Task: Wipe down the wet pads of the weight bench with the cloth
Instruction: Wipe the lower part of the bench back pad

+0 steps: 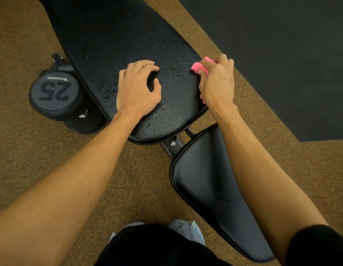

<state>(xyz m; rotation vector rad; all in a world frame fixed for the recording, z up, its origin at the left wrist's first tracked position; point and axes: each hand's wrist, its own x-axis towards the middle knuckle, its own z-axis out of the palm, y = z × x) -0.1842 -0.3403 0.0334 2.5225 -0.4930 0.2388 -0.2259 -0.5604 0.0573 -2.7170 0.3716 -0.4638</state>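
The long black back pad [117, 39] of the weight bench runs from the top left to the middle, dotted with water drops over its near half. My left hand [137, 91] rests on that pad with its fingers curled and nothing in it. My right hand [216, 81] sits at the pad's right edge, closed around a bunched pink cloth [198, 67] that touches the wet surface. The black seat pad [209, 185] lies nearer me at the lower right and looks dry and glossy.
A black dumbbell marked 25 [55, 91] stands on the brown speckled floor just left of the back pad. The bench's metal frame with a bolt [172, 144] shows between the two pads. A dark mat [282, 45] covers the floor at the upper right.
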